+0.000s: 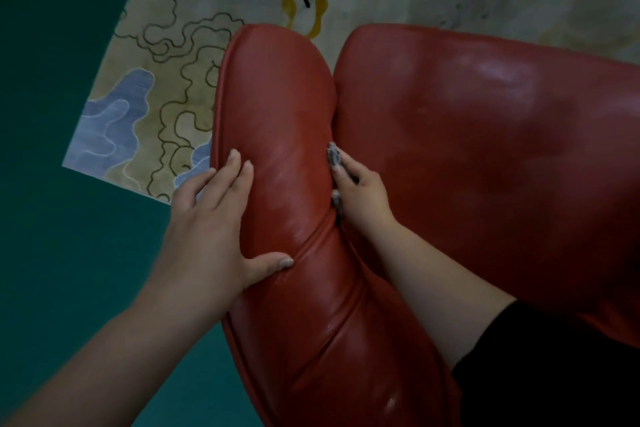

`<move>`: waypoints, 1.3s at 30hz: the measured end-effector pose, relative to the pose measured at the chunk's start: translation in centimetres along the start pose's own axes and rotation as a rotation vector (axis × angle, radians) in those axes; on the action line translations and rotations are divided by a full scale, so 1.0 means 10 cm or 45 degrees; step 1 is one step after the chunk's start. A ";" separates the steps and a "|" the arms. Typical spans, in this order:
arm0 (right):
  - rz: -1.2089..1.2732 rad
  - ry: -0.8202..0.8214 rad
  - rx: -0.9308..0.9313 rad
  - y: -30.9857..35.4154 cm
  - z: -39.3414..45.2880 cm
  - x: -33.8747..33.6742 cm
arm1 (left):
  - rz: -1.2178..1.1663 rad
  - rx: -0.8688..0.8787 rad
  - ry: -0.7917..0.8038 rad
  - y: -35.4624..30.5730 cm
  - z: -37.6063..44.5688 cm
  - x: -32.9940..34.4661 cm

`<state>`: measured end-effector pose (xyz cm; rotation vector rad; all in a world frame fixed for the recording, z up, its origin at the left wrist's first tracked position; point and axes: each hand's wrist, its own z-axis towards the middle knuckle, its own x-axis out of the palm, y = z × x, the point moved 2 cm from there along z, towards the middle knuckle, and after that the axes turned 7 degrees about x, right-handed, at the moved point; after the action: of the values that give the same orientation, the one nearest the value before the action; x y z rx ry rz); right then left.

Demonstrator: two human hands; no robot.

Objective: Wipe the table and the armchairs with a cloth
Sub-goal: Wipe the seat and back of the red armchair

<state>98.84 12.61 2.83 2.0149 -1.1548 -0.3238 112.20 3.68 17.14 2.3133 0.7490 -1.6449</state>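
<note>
Patterned rug (166,80) behind red armchair (467,149): right hand (360,198) pinches cloth (334,156) into crease; left hand (214,218) spread flat opposite. Armchair wiping underway, judged; table unseen.

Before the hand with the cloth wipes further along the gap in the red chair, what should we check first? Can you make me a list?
1. Cloth held by the right hand: ok, the fingers pinch it.
2. Cloth sits in the crease between armrest and seat: ok.
3. Left hand steadies the armrest: ok, fingers flat on it, thumb on the seam.
4. Crease ahead free of objects: ok, as far as it shows.
5. Cloth clean enough: cannot tell, mostly hidden.
6. Armrest already wiped: cannot tell, only faint streaks show.
</note>
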 end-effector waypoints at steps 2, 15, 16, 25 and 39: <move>0.026 -0.054 -0.103 0.13 -0.03 -0.04 | 0.000 0.001 0.002 0.00 0.00 0.01; -0.233 -0.132 -0.272 0.06 -0.39 0.12 | 0.044 0.011 -0.027 0.03 0.01 0.05; -0.194 -0.093 -0.252 0.00 -0.43 0.08 | 0.044 0.008 -0.028 0.03 0.00 0.05; 0.199 0.172 0.300 -0.19 -0.68 -0.53 | 0.034 0.004 -0.018 0.03 0.00 0.04; -0.348 0.293 0.176 -0.33 -1.00 -0.59 | 0.104 0.128 -0.011 -0.21 -0.09 0.01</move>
<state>103.09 23.38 6.19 2.2682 -0.7794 -0.1437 111.92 5.86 17.58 2.3685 0.5749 -1.6926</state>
